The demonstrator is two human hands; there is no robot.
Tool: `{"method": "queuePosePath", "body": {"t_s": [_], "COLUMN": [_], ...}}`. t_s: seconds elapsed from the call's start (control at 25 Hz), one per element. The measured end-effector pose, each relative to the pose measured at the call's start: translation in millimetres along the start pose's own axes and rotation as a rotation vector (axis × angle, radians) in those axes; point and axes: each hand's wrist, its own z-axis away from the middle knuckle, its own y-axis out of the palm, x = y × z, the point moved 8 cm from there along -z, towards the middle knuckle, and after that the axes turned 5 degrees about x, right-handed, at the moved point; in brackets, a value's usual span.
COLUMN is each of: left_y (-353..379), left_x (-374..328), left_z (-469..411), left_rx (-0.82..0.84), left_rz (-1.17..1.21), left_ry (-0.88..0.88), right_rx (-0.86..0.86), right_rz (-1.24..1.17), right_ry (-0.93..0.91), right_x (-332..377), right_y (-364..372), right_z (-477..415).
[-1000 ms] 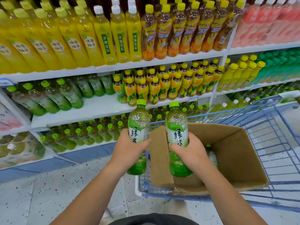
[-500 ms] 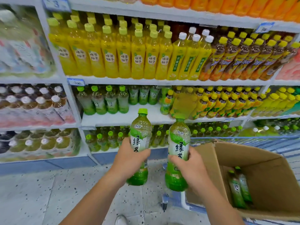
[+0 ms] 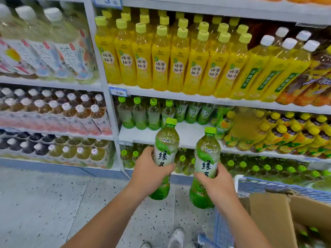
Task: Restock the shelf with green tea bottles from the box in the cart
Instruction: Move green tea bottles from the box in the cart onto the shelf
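1. Left hand (image 3: pixel 149 171): fingers (image 3: pixel 167 167) wrapped tight round the middle of a green tea bottle (image 3: pixel 165 151), upright, green cap on, pale green tea filling it nearly to the neck.
2. Right hand (image 3: pixel 217 183): fingers (image 3: pixel 221 170) clamped on a second green tea bottle (image 3: pixel 206 158), just beside the first, a shade lower, capped and full too.
3. Both bottles are in the air in front of the middle shelf (image 3: pixel 189 135), where there is a bare white patch at the front.
4. Behind that patch stands a row of shelved green tea bottles (image 3: pixel 139 113); yellow-capped bottles (image 3: pixel 279 133) crowd the right.
5. One shelf up: tall yellow drink bottles (image 3: pixel 159 61), packed tight.
6. Bottom right, the blue cart (image 3: pixel 268 185) carries the cardboard box (image 3: pixel 272 217), flaps open; a glimpse of green inside, too little to call.
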Motion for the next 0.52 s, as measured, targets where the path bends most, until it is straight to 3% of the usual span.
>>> {"method": "queuePosePath", "body": {"t_s": [0.2, 0.52], "left_y": [18, 68], "left_x": [-3, 30], "left_z": [-67, -177], "left_rx": [-0.037, -0.053], "left_rz": [-0.053, -0.127], "left_ry": [0.042, 0.106], "right_rx": [0.071, 0.008], "right_rz": [-0.006, 0.028], "right_ry": [0.014, 0.039], "right_x": [-6, -60], "right_y": [0, -2], "right_z": [-71, -183]}}
